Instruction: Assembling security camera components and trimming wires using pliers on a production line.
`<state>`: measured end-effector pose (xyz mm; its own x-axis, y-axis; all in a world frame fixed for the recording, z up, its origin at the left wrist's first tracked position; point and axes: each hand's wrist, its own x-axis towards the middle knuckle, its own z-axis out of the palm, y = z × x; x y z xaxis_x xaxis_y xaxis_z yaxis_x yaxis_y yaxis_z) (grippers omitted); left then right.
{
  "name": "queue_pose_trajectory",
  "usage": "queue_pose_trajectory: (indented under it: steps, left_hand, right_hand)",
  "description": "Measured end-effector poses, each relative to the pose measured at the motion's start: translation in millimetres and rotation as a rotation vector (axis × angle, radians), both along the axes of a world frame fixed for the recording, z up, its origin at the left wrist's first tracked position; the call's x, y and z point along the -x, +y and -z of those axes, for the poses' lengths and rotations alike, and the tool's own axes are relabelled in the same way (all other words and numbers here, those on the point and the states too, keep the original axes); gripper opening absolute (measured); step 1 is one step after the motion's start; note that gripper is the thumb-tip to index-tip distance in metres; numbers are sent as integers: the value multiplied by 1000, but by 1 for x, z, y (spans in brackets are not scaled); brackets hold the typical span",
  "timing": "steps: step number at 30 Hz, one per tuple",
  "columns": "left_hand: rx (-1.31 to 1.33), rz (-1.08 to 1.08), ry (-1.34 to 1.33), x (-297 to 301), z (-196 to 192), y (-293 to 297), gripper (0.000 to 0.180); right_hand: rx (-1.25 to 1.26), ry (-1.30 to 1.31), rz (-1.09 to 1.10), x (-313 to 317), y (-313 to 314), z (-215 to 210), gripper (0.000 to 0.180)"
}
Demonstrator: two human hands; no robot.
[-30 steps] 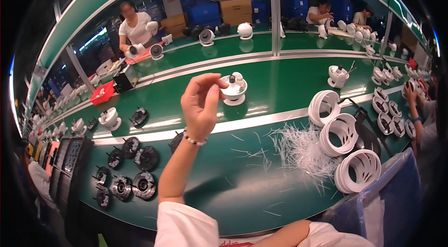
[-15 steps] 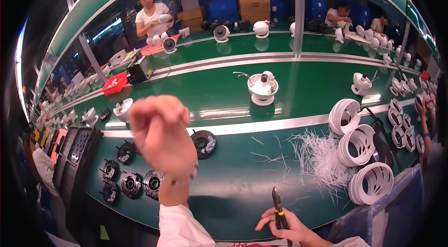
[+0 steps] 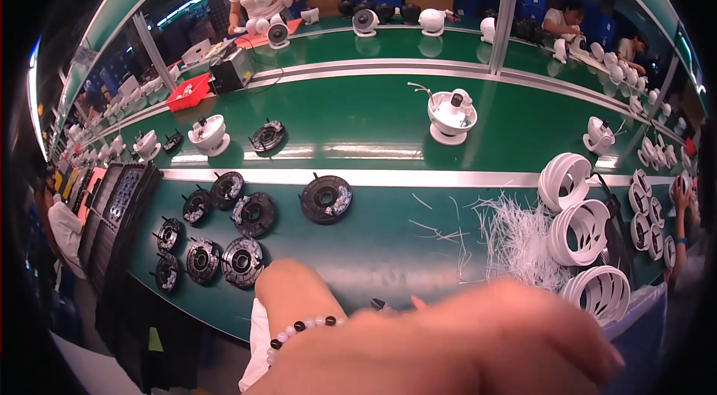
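Note:
Large and close, my left hand point(image 3: 448, 346) stretches rightward across the lower picture, a beaded bracelet point(image 3: 299, 326) on its wrist. Its fingers are blurred and partly out of sight, so I cannot make out whether it holds anything. Behind it, my right hand point(image 3: 418, 304) shows only a fingertip, beside the dark tip of cutting pliers point(image 3: 379, 304). Several black round parts point(image 3: 258, 214) with wires lie on the green table at left; one black round part point(image 3: 327, 199) sits nearer the middle. Another black round part point(image 3: 267, 138) rests on the belt beyond.
White ring housings point(image 3: 579, 232) stand at right beside a heap of cut white plastic strips point(image 3: 519, 242). White dome camera bodies point(image 3: 452, 117) sit on the green belt point(image 3: 343, 111). A red bin point(image 3: 188, 92) and black trays point(image 3: 119, 208) are at left. Other people work opposite.
My left hand has swung from above the table's left side down and right, covering most of my right hand. A black round part now shows on the belt where my left hand blocked the view.

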<state>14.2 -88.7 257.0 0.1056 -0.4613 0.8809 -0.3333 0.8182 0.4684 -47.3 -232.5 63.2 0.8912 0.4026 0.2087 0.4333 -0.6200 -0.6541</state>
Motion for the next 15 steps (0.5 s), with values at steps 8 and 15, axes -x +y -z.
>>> queue_pose_trajectory:
  steps: [8,15]
  left_hand:
    - [-115,-52,212,22,11,19,33]
    - [-221,10,317,15,9,-5,33]
  right_hand:
    - [-23,-29,-59,2,17,29,87]
    - [28,-43,-36,-1,13,24,92]
